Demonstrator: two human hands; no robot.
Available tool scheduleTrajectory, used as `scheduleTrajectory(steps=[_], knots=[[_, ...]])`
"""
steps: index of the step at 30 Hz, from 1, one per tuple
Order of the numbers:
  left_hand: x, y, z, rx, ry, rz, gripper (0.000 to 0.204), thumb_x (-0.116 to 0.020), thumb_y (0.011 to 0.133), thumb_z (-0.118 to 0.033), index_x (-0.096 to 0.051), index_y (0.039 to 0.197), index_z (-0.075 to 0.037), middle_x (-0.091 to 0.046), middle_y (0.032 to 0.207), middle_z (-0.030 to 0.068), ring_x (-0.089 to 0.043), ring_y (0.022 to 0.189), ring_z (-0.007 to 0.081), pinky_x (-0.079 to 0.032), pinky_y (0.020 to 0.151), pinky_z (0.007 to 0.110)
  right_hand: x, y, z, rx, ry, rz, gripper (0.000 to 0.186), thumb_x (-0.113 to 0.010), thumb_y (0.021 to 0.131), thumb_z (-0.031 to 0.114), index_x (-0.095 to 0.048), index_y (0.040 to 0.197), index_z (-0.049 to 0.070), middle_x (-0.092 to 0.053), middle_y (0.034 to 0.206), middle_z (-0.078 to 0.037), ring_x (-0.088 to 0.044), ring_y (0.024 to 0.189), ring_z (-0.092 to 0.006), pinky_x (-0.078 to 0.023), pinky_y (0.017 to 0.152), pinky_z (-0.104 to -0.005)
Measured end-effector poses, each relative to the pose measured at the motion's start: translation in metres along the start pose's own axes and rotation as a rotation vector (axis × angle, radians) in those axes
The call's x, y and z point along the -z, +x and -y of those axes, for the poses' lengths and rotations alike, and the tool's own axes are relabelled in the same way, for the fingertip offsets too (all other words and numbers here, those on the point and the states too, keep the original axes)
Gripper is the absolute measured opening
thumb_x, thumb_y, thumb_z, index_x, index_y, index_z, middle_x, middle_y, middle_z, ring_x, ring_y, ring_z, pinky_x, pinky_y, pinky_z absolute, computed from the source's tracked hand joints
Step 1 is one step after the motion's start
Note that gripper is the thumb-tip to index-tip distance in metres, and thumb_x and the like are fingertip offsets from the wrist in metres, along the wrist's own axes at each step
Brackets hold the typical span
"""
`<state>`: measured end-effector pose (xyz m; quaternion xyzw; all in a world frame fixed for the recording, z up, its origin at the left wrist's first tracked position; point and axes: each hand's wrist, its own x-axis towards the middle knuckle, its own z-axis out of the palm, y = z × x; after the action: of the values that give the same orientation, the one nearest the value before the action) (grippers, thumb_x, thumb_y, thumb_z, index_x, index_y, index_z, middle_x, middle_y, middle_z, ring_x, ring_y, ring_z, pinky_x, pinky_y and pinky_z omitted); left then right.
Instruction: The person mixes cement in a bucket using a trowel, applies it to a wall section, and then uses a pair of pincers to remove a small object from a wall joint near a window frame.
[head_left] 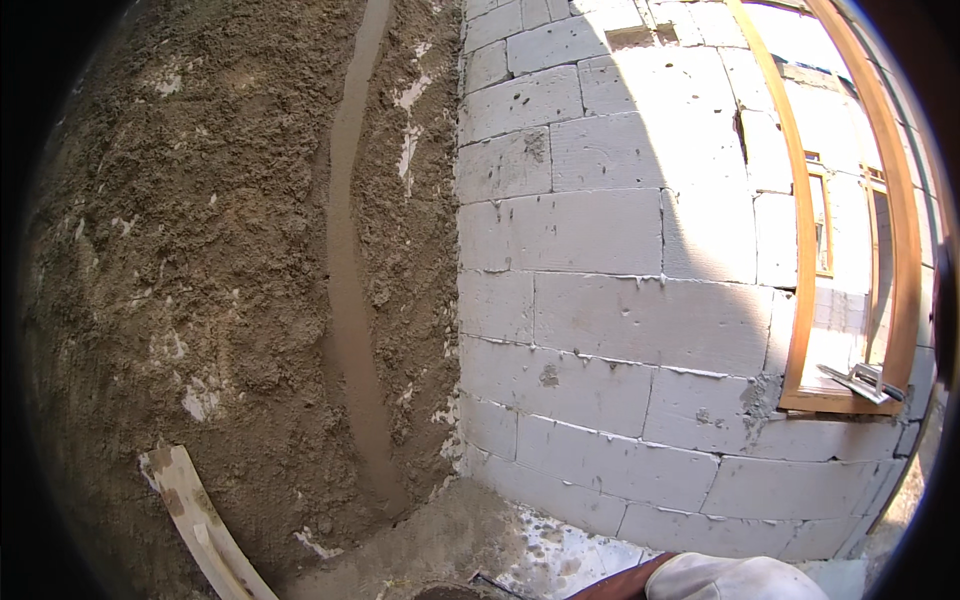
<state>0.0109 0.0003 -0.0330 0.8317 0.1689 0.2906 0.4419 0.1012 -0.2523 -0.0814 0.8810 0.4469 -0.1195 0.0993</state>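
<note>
Neither of my hands shows. At the lower edge, a bare forearm [622,582] comes out of a white sleeve [735,578], right of the middle; its hand is out of the picture. Just left of it, a dark rounded thing [450,593] with a thin rod is cut off by the lower edge; I cannot tell what it is. A pale wooden board [200,525], smeared with mortar, slants up against the rough wet plaster [200,260] at lower left. One smoother vertical strip of mortar [350,240] runs up through that plaster.
White block masonry [590,230] meets the plastered wall in an inside corner. On the right, a wooden window frame [800,300] has metal trowel-like tools [865,382] on its sill. Mortar and white splatter [550,545] cover the ground at the corner.
</note>
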Motion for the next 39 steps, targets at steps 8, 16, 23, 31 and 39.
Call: scheduleTrajectory(steps=[8, 16, 23, 31, 39], knots=[[0.008, -0.011, -0.013, 0.121, -0.023, 0.002, 0.053, -0.042, 0.11, -0.043, -0.066, 0.115, 0.005, -0.068, 0.101, 0.0313, -0.062, 0.098, 0.0523, -0.049, 0.085, 0.057, 0.015, 0.007, 0.005, -0.065, 0.002, 0.082, 0.013, -0.064, 0.085, 0.015, -0.066, 0.091, 0.004, -0.07, 0.088, -0.012, -0.073, 0.082, -0.0297, -0.061, 0.072, -0.0417], [0.005, -0.015, -0.016, 0.131, -0.209, -0.078, 0.047, -0.047, 0.107, -0.04, -0.07, 0.109, 0.001, -0.069, 0.087, 0.0283, -0.065, 0.081, 0.0499, -0.046, 0.07, 0.055, 0.003, -0.015, -0.012, 0.811, -0.278, -0.129, 0.024, -0.067, 0.077, 0.022, -0.066, 0.088, 0.001, -0.068, 0.091, -0.015, -0.072, 0.081, -0.0316, -0.058, 0.071, -0.0434], [0.011, -0.01, -0.009, 0.073, -0.056, -0.099, 0.048, -0.047, 0.108, -0.043, -0.069, 0.112, -0.001, -0.068, 0.089, 0.0275, -0.064, 0.082, 0.0503, -0.047, 0.071, 0.053, 0.041, -0.05, 0.059, -0.361, 1.236, 0.518, 0.037, -0.066, 0.101, 0.04, -0.066, 0.098, 0.003, -0.062, 0.071, -0.001, -0.057, 0.06, -0.0117, -0.044, 0.052, -0.0307], [0.02, -0.007, -0.028, 0.299, -0.182, -0.017, 0.048, -0.049, 0.107, -0.043, -0.07, 0.117, -0.001, -0.069, 0.092, 0.0293, -0.066, 0.087, 0.0502, -0.049, 0.077, 0.053, 0.074, -0.061, 0.061, -0.487, 2.398, 0.611, 0.022, -0.065, 0.103, 0.026, -0.066, 0.102, 0.004, -0.056, 0.069, 0.002, -0.052, 0.056, -0.0043, -0.04, 0.044, -0.0229], [0.01, -0.013, -0.037, 0.221, -0.109, -0.069, 0.048, -0.05, 0.107, -0.043, -0.071, 0.118, -0.001, -0.07, 0.092, 0.0293, -0.067, 0.087, 0.0489, -0.05, 0.076, 0.052, 0.045, -0.068, 0.055, 0.046, 0.262, -0.089, 0.03, -0.053, 0.095, 0.013, -0.064, 0.115, -0.007, -0.069, 0.092, -0.029, -0.071, 0.08, -0.0448, -0.058, 0.07, -0.0529]])
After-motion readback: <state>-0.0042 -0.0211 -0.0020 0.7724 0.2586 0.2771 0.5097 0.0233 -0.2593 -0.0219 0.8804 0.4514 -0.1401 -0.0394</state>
